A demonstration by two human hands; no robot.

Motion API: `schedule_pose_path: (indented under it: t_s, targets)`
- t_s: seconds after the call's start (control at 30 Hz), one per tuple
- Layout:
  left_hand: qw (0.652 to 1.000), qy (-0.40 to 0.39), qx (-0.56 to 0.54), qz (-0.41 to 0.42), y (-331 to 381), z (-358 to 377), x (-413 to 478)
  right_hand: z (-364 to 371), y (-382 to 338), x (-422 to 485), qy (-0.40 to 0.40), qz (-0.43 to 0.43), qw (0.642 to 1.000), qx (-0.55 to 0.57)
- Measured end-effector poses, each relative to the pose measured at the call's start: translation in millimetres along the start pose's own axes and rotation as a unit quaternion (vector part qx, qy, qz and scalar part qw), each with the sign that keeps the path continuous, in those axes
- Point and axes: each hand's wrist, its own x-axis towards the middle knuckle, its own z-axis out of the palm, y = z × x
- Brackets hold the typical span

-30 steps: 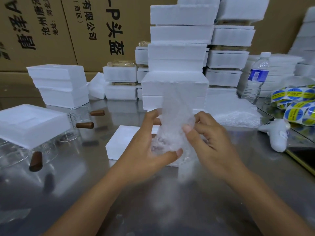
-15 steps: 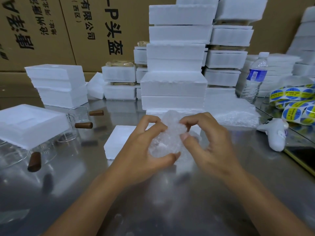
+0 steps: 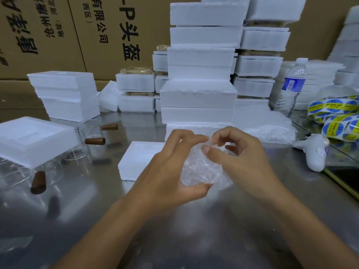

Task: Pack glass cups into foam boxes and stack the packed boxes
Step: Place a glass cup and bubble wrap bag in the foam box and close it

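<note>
Both hands, the left hand (image 3: 171, 171) and right hand (image 3: 246, 162), grip a bubble-wrapped bundle (image 3: 202, 171) above the table (image 3: 194, 230). A foam box (image 3: 139, 160) lies just behind.

This is a packing station in a warehouse or small shipping workshop. Tall stacks of white foam boxes (image 3: 200, 94) crowd a shiny sheet-metal worktable (image 3: 194, 239). Large brown cardboard cartons printed with black Chinese characters (image 3: 58, 35) wall off the back. Packing supplies lie on the table: a heap of clear bubble wrap sheets (image 3: 268, 131), rolls of round blue-and-yellow stickers (image 3: 338, 121), and clear glass cups with brown wooden handles (image 3: 95, 141) at the left.
</note>
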Motion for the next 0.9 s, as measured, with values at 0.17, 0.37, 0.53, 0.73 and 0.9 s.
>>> schedule_pose_path:
  t_s: [0.17, 0.37, 0.53, 0.73, 0.9]
  targets:
    - [1.0, 0.01, 0.008, -0.021, -6, -5, -1, 1, 3, -2, -0.088, -0.055, 0.984, -0.142]
    - [0.997, 0.022, -0.011, -0.067, -18, -16, 1, 4, 6, -3, -0.009, -0.104, 0.986, -0.132]
    - [0.987, 0.053, -0.079, -0.131, -29, -36, 4, 3, 13, -1, 0.001, -0.083, 0.991, -0.107]
    - [0.964, 0.065, -0.192, -0.175, -35, -46, 6, 17, 18, 1, -0.032, -0.026, 0.997, -0.069]
    - [0.935, 0.063, -0.29, -0.195, -40, -47, 5, 29, 14, 11, 0.005, 0.006, 1.0, 0.023]
